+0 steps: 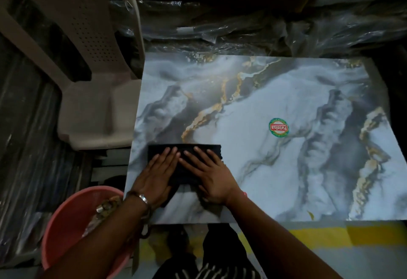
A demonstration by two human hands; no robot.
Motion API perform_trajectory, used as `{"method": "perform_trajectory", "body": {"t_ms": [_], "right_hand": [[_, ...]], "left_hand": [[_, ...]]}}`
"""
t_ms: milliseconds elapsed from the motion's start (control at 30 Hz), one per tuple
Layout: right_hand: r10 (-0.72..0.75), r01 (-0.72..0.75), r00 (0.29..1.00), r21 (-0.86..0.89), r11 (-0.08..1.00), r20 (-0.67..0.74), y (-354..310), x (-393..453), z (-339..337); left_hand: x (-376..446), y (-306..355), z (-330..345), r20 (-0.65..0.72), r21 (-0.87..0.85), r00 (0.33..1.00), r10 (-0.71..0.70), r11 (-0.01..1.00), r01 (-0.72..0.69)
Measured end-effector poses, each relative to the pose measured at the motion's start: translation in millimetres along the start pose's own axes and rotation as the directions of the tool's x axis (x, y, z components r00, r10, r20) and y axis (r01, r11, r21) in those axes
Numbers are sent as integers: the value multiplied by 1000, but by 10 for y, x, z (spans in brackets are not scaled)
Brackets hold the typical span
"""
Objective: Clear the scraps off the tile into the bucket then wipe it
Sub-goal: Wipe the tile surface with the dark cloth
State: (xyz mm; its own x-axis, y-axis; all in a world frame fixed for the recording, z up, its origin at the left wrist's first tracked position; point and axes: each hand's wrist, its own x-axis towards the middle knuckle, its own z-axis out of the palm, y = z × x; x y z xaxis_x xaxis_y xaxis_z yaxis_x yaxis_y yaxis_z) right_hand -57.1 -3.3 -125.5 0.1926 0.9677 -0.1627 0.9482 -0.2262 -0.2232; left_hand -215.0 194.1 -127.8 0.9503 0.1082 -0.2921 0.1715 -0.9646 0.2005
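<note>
A large marble-patterned tile point(275, 107) with grey, white and gold veins lies flat in front of me. A dark folded cloth point(207, 150) rests on its near left part. My left hand point(154, 175) and my right hand point(211, 175) both press flat on the cloth, fingers straight and pointing away from me, side by side. A pink bucket point(66, 230) stands at the lower left, beside the tile's near left corner, with scraps point(105, 207) inside it. A round red and green sticker point(278, 127) sits near the tile's middle.
A beige plastic chair point(92, 93) stands directly left of the tile. Dark plastic-wrapped stacks point(264, 25) lie behind the tile and along the left. Below the tile's near edge is a grey and yellow floor point(330, 241), with my legs and feet there.
</note>
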Motion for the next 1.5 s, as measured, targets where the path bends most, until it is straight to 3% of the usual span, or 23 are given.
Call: {"method": "perform_trajectory", "body": {"t_ms": [200,467,700,1000,1300,1500], "right_hand": [[2,-5,1000,-98,995,-31,1161,818,-275],[-21,13,996,-89,996,-88,2712,2145,-748],[-31,28,999,-92,995,-35,3254,2570,-1036],[-77,79,997,-114,990,20,2616,1678,-736],[-80,78,996,-47,996,-31,1067,-478,-77],[7,-7,1000,8,1000,10,322,-1597,183]], "left_hand": [[1336,-330,-390,-39,73,999,37,997,-34],[3261,-891,-1058,-37,136,999,-38,990,43],[3891,-1026,-1291,-85,42,994,-68,997,72],[2880,-408,-847,-84,100,993,-87,990,95],[659,992,7,-53,13,997,-63,998,64],[-276,1702,387,32,82,999,-11,997,8]]}}
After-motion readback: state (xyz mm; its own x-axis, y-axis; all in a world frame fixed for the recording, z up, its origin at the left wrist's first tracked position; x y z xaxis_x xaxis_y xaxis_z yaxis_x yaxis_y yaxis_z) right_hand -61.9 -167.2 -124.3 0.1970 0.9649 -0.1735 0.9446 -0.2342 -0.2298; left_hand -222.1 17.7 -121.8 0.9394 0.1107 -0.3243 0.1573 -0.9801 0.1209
